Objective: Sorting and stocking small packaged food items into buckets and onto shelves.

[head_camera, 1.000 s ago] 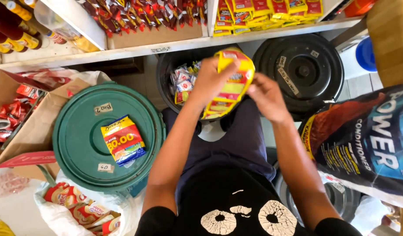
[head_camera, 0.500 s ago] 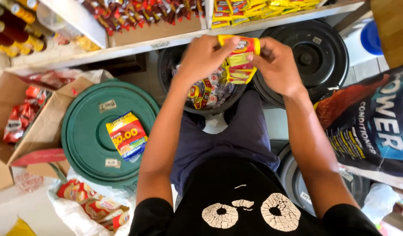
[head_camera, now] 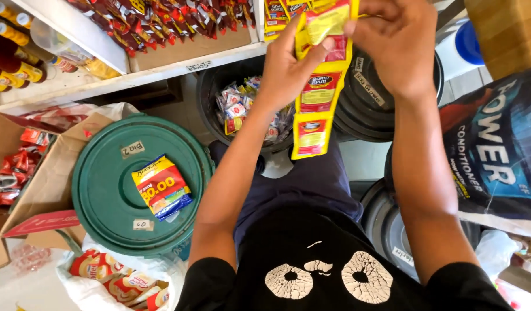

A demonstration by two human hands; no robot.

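A strip of joined yellow and red sachets (head_camera: 315, 98) hangs down in front of me, held near its top by both hands. My left hand (head_camera: 288, 69) grips its left edge with the thumb across the front. My right hand (head_camera: 398, 46) pinches the upper right part. Below the strip stands an open black bin (head_camera: 210, 98) holding several small sachets (head_camera: 242, 106). Above, a white shelf (head_camera: 179, 64) carries rows of red and yellow sachets (head_camera: 161, 23).
A green bin lid (head_camera: 104, 213) at my left bears a yellow and blue packet (head_camera: 161, 187). A closed black bin (head_camera: 369, 98) stands at right, a large dark sack (head_camera: 496, 155) beside it. An open cardboard box (head_camera: 23, 173) and a white bag of packets (head_camera: 115, 282) sit lower left.
Both hands have lifted the sachet bundle from over the black bin up toward the shelf. It has unfolded into a hanging strip.
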